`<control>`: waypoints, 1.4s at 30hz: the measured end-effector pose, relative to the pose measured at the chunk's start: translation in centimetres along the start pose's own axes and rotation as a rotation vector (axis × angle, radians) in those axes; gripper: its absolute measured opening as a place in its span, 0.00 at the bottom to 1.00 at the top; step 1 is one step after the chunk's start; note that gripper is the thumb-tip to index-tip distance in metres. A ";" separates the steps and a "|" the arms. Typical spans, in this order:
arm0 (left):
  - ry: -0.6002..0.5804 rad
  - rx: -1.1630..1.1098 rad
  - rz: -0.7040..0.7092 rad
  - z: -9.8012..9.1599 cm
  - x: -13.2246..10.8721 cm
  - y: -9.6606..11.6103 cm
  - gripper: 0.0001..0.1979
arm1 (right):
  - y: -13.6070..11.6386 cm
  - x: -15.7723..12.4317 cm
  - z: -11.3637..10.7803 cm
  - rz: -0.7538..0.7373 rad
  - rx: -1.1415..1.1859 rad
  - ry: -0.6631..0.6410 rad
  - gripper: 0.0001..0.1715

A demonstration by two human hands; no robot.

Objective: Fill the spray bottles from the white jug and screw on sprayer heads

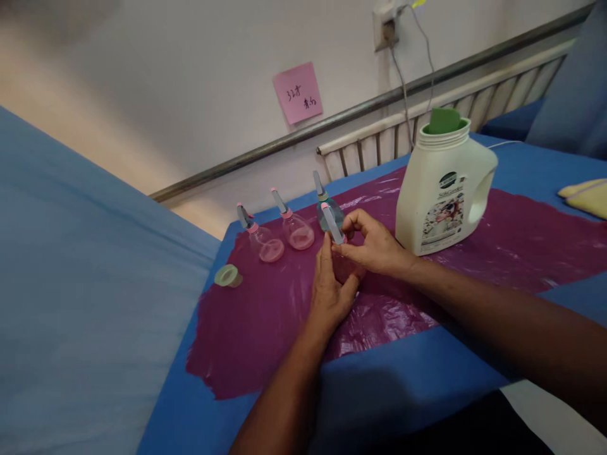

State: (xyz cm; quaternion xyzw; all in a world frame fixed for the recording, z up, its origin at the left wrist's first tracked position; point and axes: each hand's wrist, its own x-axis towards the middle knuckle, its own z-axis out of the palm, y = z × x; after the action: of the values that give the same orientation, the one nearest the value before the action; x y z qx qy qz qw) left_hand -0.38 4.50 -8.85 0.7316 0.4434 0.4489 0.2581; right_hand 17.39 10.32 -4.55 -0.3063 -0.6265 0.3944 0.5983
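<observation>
My left hand [331, 287] wraps round the body of a small clear bottle [345, 268] standing on the magenta plastic sheet [265, 316]. My right hand [374, 243] pinches its grey spout cap [332, 224] from above, fingers closed on it. Behind stand three more small bottles with spout caps: two holding pink liquid [271, 248] [298, 234] and one bluish [329, 208]. A big white detergent jug [443, 186] with its green neck open stands just right of my hands.
A loose green cap [227, 275] lies at the sheet's left edge. The table is covered in blue cloth [408, 379]. A pink sticky note [298, 93], a wall socket with a cable and a radiator are behind. A yellow cloth [585, 196] lies far right.
</observation>
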 end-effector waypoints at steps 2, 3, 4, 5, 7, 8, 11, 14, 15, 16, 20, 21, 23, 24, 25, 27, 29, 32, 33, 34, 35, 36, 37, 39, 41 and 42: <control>0.002 0.063 0.037 0.0 0.0 0.0 0.56 | 0.2 0.0 0.0 -0.005 0.002 -0.010 0.21; 0.007 0.093 0.047 0.0 0.0 0.0 0.56 | 0.3 0.0 0.0 -0.008 0.002 -0.017 0.21; 0.013 0.124 0.055 0.0 -0.1 0.0 0.56 | 0.5 0.0 -0.1 -0.011 -0.001 -0.020 0.22; 0.017 0.154 0.059 0.0 -0.1 0.0 0.57 | 0.6 0.0 -0.1 -0.015 -0.007 -0.017 0.22; 0.015 0.203 0.060 0.1 -0.1 0.0 0.56 | 1.0 -0.1 0.0 -0.021 -0.027 -0.004 0.23; 0.007 0.221 0.058 0.2 -0.1 0.0 0.56 | 1.2 -0.1 0.0 -0.025 -0.038 0.003 0.24; -0.019 0.263 0.046 0.3 -0.1 -0.2 0.56 | 1.7 -0.4 0.1 -0.043 -0.104 0.028 0.24; -0.043 0.294 0.019 0.3 -0.2 -0.5 0.59 | 1.9 -0.6 0.2 -0.062 -0.172 0.051 0.24; -0.056 0.311 -0.002 0.2 -0.4 -0.6 0.60 | 1.9 -0.6 0.2 -0.067 -0.189 0.054 0.24; -0.077 0.341 -0.031 0.1 -0.6 -0.7 0.62 | 1.9 -0.7 0.2 -0.072 -0.203 0.055 0.24; -0.145 0.511 -0.117 -0.8 -1.9 -0.6 0.60 | 1.8 -0.7 0.2 -0.089 -0.273 0.045 0.24; -0.146 0.545 -0.116 -1.1 -2.3 -0.4 0.58 | 1.8 -0.7 0.2 -0.091 -0.291 0.040 0.23; -0.133 0.597 -0.105 -1.7 -3.1 0.2 0.55 | 1.8 -0.8 0.1 -0.093 -0.330 0.027 0.23; -0.127 0.624 -0.101 -2.0 -3.6 0.7 0.54 | 1.8 -1.0 0.0 -0.095 -0.353 0.017 0.23; -0.122 0.653 -0.098 -2.2 -4.0 1.2 0.52 | 1.8 -1.4 -0.3 -0.097 -0.377 0.007 0.23; -0.111 0.707 -0.096 -2.6 -4.7 2.2 0.49 | 1.7 -2.5 -0.9 -0.104 -0.435 -0.009 0.27; -0.101 0.756 -0.100 -2.7 -5.4 3.3 0.47 | 1.6 -4.1 -1.7 -0.104 -0.508 -0.015 0.34; -0.085 0.818 -0.122 -2.7 -6.1 4.9 0.45 | 1.2 -6.7 -2.7 -0.085 -0.641 -0.039 0.43; -0.078 0.834 -0.133 -2.7 -6.2 5.4 0.45 | 1.0 -7.5 -3.0 -0.077 -0.687 -0.057 0.46; -0.070 0.848 -0.145 -2.6 -6.2 5.8 0.46 | 0.8 -8.1 -3.1 -0.069 -0.735 -0.079 0.48; -0.063 0.857 -0.157 -2.5 -6.1 6.3 0.47 | 0.4 -8.5 -3.1 -0.061 -0.783 -0.102 0.50; -0.058 0.862 -0.168 -2.4 -5.9 6.6 0.48 | 0.1 -8.9 -3.0 -0.052 -0.832 -0.123 0.52; -0.056 0.862 -0.179 -2.4 -5.7 7.0 0.49 | -0.3 -9.0 -2.8 -0.042 -0.881 -0.141 0.54; -0.052 0.859 -0.201 -2.2 -5.3 7.6 0.51 | -1.2 -9.1 -2.3 -0.027 -0.978 -0.166 0.56; -0.048 0.858 -0.221 -2.1 -4.8 8.1 0.52 | -2.0 -8.9 -1.8 -0.020 -1.060 -0.175 0.57; -0.045 0.860 -0.228 -2.1 -4.5 8.3 0.51 | -2.4 -8.7 -1.6 -0.021 -1.093 -0.175 0.56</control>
State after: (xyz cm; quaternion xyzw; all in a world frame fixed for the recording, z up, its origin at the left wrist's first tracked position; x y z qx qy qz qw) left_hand 0.34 -3.47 -3.37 0.7283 0.6620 0.1764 -0.0120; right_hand 20.02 1.84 -6.96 -0.5323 -0.7904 0.0298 0.3018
